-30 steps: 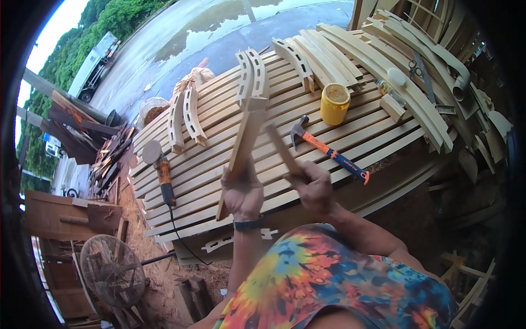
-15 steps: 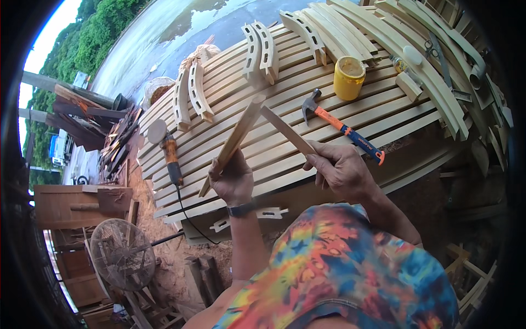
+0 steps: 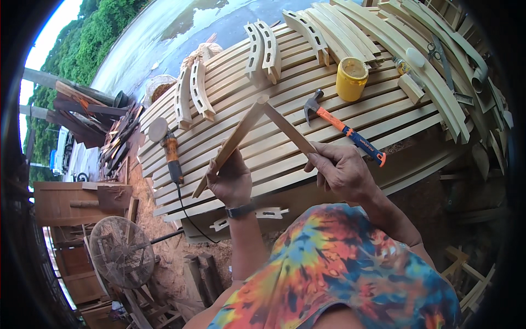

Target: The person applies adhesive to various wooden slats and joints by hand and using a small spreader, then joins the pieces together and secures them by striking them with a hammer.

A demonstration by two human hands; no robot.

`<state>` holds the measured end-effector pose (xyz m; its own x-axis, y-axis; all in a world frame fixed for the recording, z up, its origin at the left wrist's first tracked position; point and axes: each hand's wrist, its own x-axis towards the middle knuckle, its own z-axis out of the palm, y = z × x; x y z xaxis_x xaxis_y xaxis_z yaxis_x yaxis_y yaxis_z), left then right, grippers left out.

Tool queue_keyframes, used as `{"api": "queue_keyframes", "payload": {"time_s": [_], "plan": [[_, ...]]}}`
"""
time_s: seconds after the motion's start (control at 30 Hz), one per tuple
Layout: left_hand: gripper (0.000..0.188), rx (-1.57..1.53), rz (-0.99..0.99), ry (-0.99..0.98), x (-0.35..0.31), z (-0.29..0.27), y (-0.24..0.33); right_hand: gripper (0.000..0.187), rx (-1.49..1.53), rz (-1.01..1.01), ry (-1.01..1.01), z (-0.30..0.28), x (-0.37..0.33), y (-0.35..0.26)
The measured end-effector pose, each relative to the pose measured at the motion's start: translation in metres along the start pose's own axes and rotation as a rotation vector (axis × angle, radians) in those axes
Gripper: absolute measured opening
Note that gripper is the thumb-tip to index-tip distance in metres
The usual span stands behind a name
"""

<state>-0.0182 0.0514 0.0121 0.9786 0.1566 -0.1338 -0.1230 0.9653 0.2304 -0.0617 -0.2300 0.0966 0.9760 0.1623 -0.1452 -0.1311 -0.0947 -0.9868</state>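
My left hand is closed around a narrow wooden strip, which slants up and away to the right. In my right hand, a thin flat wooden-looking slat is pinched between thumb and fingers and points away to the left. The far ends of the two pieces meet or overlap above the slatted bench, forming a peak; whether they touch I cannot tell. A claw hammer with an orange and dark blue handle lies just beyond my right hand. Left of my left hand rests a corded angle grinder.
Wooden slats form the work surface. On it stand a yellow jar and curved slotted wood pieces, with long curved boards at right. A black cord hangs over the near edge. A round fan stands at lower left.
The strip in my left hand has tilted a little, its near end shifting left and its far end right. The slat in my right hand has barely moved.
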Motion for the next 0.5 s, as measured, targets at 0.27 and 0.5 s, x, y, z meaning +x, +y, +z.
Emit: {"api": "queue_keyframes", "payload": {"time_s": [0.27,0.5], "plan": [[0.031,0.12,0.038,-0.152,0.001,0.003,0.01,0.022,0.062,-0.013,-0.046,-0.004,-0.012,-0.002],[0.025,0.015,0.01,-0.063,0.002,0.002,0.019,0.023,0.065,-0.028,-0.008,-0.003,-0.004,0.007]]}}
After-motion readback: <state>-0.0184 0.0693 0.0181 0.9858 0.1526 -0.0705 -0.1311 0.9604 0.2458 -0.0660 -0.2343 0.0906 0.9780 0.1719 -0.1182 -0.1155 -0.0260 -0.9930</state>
